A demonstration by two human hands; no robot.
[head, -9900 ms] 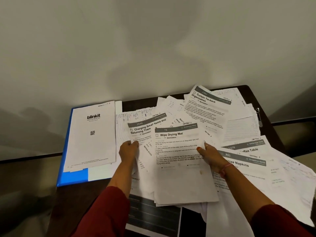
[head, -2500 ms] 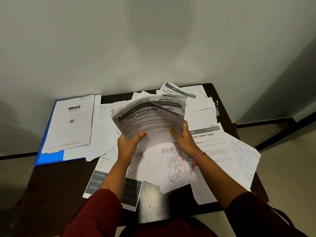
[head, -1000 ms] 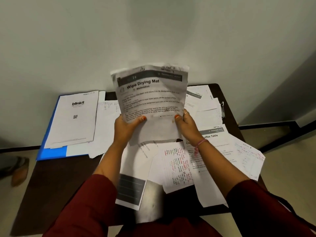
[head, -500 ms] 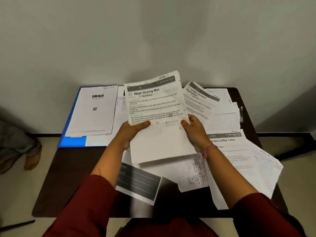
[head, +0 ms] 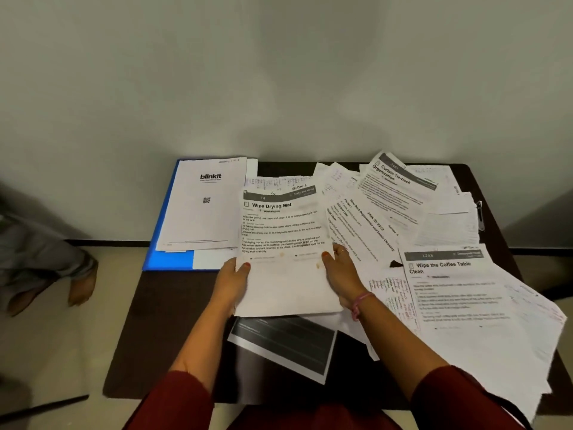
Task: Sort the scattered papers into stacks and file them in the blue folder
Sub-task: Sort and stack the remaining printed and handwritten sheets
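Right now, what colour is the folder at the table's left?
Bright blue; the folder shows best in the head view, partly under white sheets.

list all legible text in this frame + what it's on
"blinkit": sheet on blue folder
"74", "Wipe Drying Mat": held stack
"Curtain Tie-back Organization": far sheet
"1206", "Wipe the Coffee Table Clean": right sheet
"TASK ID-2723": angled sheet
Body text, handwriting: too small to read.

Dark red long sleeves (head: 173, 398), pink thread bracelet (head: 359, 304) on right wrist, ring (head: 341, 251) on right finger, orange-red nail polish (head: 246, 265).
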